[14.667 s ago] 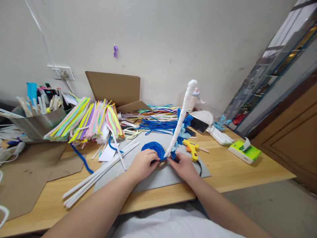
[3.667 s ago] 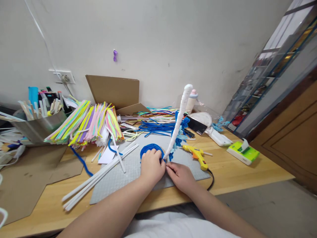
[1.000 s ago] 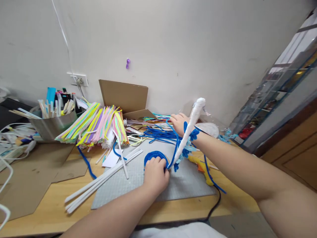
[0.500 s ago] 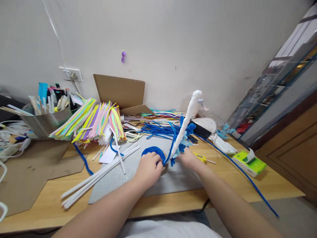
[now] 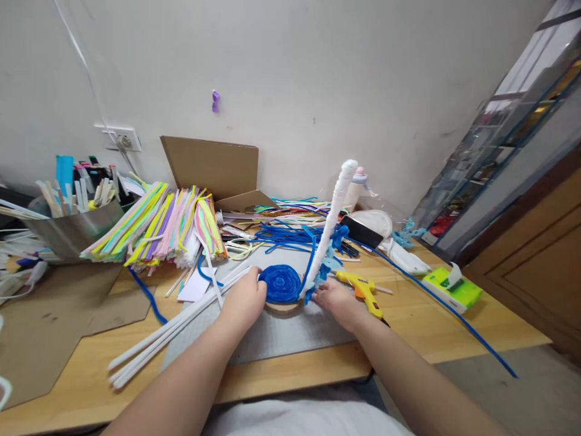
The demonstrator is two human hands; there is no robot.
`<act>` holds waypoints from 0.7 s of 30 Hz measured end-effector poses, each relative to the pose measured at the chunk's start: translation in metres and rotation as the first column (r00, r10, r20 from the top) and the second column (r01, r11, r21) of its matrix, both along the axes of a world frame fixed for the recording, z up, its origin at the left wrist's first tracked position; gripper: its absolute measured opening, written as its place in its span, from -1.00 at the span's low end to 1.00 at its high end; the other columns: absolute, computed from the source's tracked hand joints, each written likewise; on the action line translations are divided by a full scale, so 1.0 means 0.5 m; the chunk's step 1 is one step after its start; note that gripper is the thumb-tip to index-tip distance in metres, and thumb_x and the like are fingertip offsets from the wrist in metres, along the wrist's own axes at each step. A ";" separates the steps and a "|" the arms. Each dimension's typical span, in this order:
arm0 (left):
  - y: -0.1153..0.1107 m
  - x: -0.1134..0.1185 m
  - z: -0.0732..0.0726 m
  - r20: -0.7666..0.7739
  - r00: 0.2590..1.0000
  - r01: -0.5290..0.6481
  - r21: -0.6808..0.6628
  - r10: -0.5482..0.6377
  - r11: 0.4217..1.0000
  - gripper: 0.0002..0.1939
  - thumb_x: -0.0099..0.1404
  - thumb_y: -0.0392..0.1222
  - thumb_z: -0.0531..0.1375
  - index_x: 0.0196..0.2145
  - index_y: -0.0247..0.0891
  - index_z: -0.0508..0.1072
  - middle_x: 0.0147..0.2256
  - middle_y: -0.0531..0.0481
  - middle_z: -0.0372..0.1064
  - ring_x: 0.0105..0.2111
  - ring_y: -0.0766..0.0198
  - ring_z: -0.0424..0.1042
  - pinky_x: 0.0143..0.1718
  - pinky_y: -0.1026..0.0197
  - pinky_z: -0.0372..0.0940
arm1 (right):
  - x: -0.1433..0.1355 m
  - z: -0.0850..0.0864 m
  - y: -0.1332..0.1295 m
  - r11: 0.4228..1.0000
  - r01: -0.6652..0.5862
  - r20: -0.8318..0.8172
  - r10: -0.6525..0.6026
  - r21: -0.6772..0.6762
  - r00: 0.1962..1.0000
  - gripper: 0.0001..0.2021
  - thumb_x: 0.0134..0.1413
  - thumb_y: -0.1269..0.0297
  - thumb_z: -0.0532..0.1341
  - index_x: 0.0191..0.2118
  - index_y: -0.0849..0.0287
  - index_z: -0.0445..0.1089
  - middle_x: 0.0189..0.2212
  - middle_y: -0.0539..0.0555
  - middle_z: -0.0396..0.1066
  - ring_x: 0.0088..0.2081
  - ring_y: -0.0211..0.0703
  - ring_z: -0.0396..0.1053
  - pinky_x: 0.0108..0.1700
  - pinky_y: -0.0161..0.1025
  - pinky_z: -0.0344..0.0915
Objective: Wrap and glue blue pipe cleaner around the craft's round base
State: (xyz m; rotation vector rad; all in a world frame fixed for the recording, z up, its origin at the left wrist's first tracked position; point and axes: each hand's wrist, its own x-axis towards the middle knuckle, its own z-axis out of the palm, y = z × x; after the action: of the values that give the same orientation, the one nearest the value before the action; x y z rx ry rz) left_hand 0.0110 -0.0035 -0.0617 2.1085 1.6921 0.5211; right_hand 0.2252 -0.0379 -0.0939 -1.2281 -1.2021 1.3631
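Note:
A round base point(image 5: 280, 283) of coiled blue pipe cleaner lies on the grey mat, with a brown cardboard rim showing at its front. My left hand point(image 5: 245, 298) grips its left edge, thumb at the top side. From the base's right side rises a tall white wrapped stem point(image 5: 333, 218), leaning right, with a loose blue strand beside it. Blue and pale-blue pipe-cleaner flowers point(image 5: 327, 266) run along the stem. My right hand point(image 5: 339, 304) is closed at the base's right edge, its fingertips partly hidden by the lowest flowers.
A yellow glue gun point(image 5: 363, 290) lies right of my right hand. White sticks point(image 5: 177, 330) cross the grey mat point(image 5: 290, 339) at left. Colourful pipe-cleaner bundles point(image 5: 167, 227), a metal holder point(image 5: 75, 233), blue pipe cleaners point(image 5: 281, 233) and a green tissue pack point(image 5: 454, 290) stand around.
My left hand has moved left off the coil's top to its left edge, uncovering the blue spiral. The glue gun shows more fully, and the view has shifted slightly.

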 end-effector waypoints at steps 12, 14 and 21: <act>0.036 -0.018 -0.030 0.085 0.952 0.278 0.162 -0.294 0.947 -0.51 -0.04 -0.42 0.10 -0.11 -0.19 0.42 -0.01 -0.06 0.28 0.06 0.13 0.22 0.14 0.09 0.08 | 0.028 0.001 -0.078 0.991 0.020 0.246 -0.052 0.129 0.968 -0.61 -0.11 0.33 0.20 -0.07 0.09 0.43 0.06 0.16 0.33 0.14 0.03 0.21 0.18 0.10 0.10; 0.022 -0.025 -0.024 -0.001 0.935 0.352 0.110 -0.354 0.930 -0.43 -0.02 -0.30 0.20 0.01 -0.12 0.35 0.10 -0.09 0.16 0.14 0.04 0.13 0.16 0.02 0.05 | 0.033 0.000 -0.066 0.974 -0.031 0.425 -0.069 0.225 0.902 -0.60 -0.08 0.35 0.17 -0.04 0.09 0.42 0.11 0.14 0.28 0.18 0.02 0.14 0.23 0.10 0.03; 0.009 -0.026 -0.032 -0.118 0.953 0.287 0.044 -0.280 0.957 -0.03 -0.25 0.17 0.38 0.13 -0.15 0.23 0.09 -0.23 0.10 0.11 -0.18 0.13 0.09 -0.08 0.11 | -0.020 -0.039 -0.030 0.982 -0.089 0.325 0.031 0.165 0.945 -0.36 -0.12 0.40 0.17 0.18 0.08 0.17 0.19 0.15 0.17 0.17 -0.02 0.18 0.21 0.02 0.12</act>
State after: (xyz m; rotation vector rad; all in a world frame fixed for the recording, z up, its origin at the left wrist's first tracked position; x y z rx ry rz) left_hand -0.0019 0.0008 -0.0776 2.4119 1.4069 0.3776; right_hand 0.2152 -0.0527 -0.1133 -1.3265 -1.5651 1.0958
